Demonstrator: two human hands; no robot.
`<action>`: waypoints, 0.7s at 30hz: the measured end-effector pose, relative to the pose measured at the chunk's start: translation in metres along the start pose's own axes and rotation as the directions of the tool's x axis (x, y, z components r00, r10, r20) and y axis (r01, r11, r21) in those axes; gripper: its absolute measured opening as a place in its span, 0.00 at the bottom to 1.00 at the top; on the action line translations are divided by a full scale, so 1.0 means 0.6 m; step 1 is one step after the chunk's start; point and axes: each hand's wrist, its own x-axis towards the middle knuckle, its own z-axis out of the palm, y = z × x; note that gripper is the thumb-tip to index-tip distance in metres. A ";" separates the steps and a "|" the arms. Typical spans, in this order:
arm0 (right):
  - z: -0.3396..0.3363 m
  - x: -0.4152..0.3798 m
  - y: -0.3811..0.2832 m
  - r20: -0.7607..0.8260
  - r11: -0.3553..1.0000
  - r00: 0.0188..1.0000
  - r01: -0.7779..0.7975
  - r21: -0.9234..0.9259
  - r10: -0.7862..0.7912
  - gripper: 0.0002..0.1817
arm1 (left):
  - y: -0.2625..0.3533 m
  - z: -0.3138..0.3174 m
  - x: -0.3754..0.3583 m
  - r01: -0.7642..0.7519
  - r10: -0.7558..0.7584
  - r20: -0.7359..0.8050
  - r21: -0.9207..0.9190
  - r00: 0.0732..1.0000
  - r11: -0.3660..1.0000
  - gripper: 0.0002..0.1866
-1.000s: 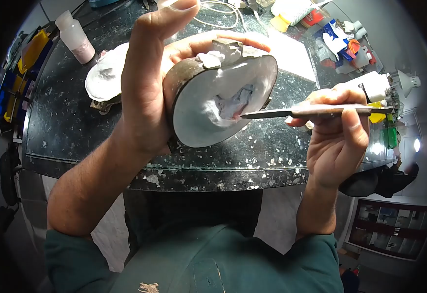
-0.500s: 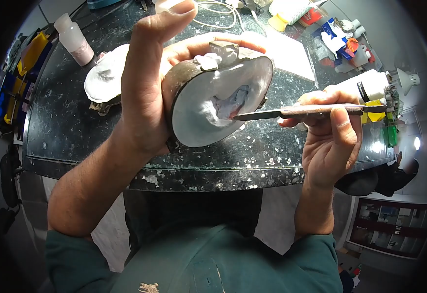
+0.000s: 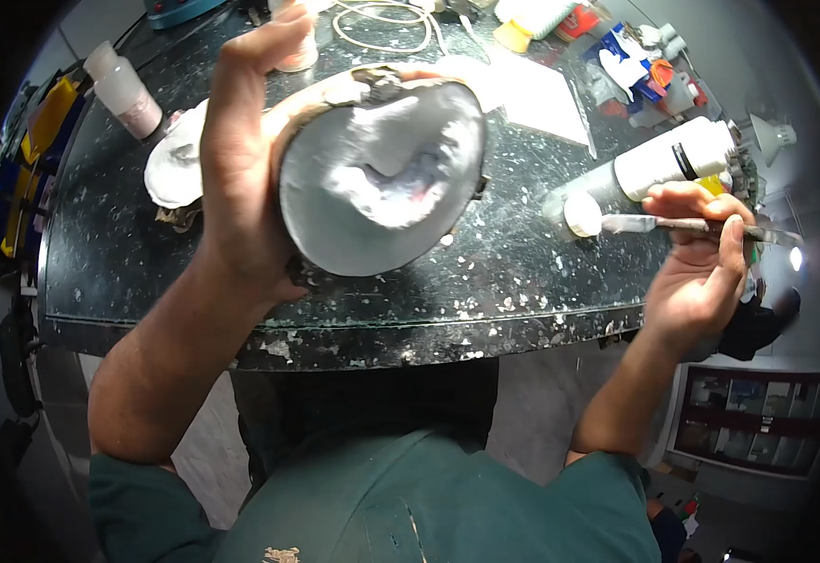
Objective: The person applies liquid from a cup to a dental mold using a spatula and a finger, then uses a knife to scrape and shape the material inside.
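My left hand (image 3: 241, 178) is wrapped round a metal dental flask half filled with white plaster (image 3: 335, 211), its open face tilted toward me. A hollow with a small pinkish spot shows in the plaster. Over at the right, my right hand (image 3: 699, 272) grips a wooden-handled knife (image 3: 630, 223) between thumb and fingers. Its blade points left and overlaps a round white cap (image 3: 582, 216) in this view. Behind my left wrist, a second plaster-filled flask half (image 3: 175, 169) rests on the table, partly hidden.
A bottle with pink contents (image 3: 126, 94) stands at the back left of the dark, speckled table (image 3: 410, 319). At the right is a white bottle (image 3: 673, 159). Farther back are a bright white sheet (image 3: 541, 108), a coiled cable (image 3: 382, 42) and mixed clutter (image 3: 649, 75).
My right hand has drawn the knife away from the plaster hollow to the right. The flask half has shifted left and turned more toward me.
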 end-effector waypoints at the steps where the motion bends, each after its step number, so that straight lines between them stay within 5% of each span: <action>1: -0.026 0.004 -0.007 -0.035 0.981 0.999 0.012 -0.194 -0.019 0.13 | -0.003 0.001 -0.005 0.018 -0.006 -0.093 0.128 0.996 0.992 0.31; 3: -0.094 0.005 -0.019 0.223 0.908 0.937 -0.169 -0.383 0.269 0.12 | -0.008 -0.002 -0.011 0.086 0.017 -0.270 0.363 0.963 0.928 0.28; 4: -0.118 0.001 -0.021 0.155 0.794 0.871 -0.335 -0.507 0.467 0.11 | -0.003 -0.012 -0.008 0.048 -0.038 -0.247 0.033 0.968 0.998 0.23; 5: -0.140 -0.007 -0.013 0.062 0.637 0.769 -0.477 -0.605 0.636 0.12 | -0.007 -0.010 -0.007 0.047 -0.041 -0.236 0.019 0.971 0.999 0.23; 8: -0.186 -0.047 0.044 -0.003 0.366 0.855 -0.225 -0.903 0.518 0.13 | -0.011 0.002 -0.011 0.083 -0.018 -0.241 0.265 0.970 0.961 0.32; 9: -0.177 -0.048 0.043 -0.105 0.248 0.780 -0.320 -0.914 0.617 0.15 | -0.011 0.006 -0.012 0.095 -0.007 -0.244 0.350 0.970 0.932 0.36; 11: -0.184 -0.069 0.067 0.086 0.317 0.930 -0.034 -0.948 0.358 0.18 | -0.008 0.009 -0.009 0.112 -0.003 -0.241 0.440 0.971 0.891 0.40; 12: -0.168 -0.071 0.068 0.171 0.245 0.968 0.123 -0.962 0.183 0.22 | -0.004 0.010 -0.004 0.155 -0.058 -0.251 0.387 0.966 0.909 0.42; 13: -0.142 -0.067 0.056 0.181 0.324 0.972 0.125 -0.938 0.148 0.21 | 0.000 0.011 0.003 0.203 -0.118 -0.259 0.332 0.959 0.921 0.45; 14: -0.126 -0.066 0.049 0.235 0.379 0.962 0.169 -0.910 0.136 0.19 | 0.014 0.001 0.011 0.353 -0.361 -0.219 -0.076 0.906 0.932 0.45; 17: -0.095 -0.062 0.057 0.382 0.426 0.922 0.321 -0.846 0.064 0.18 | 0.010 0.011 0.013 0.301 -0.280 -0.201 0.087 0.939 0.950 0.46; 18: -0.090 -0.061 0.065 0.386 0.427 0.920 0.323 -0.845 0.069 0.18 | 0.014 0.020 0.019 0.385 -0.416 -0.230 -0.169 0.880 0.907 0.50; 21: -0.081 -0.057 0.071 0.396 0.437 0.911 0.313 -0.843 0.113 0.19 | 0.015 0.021 0.018 0.417 -0.438 -0.236 -0.138 0.867 0.898 0.51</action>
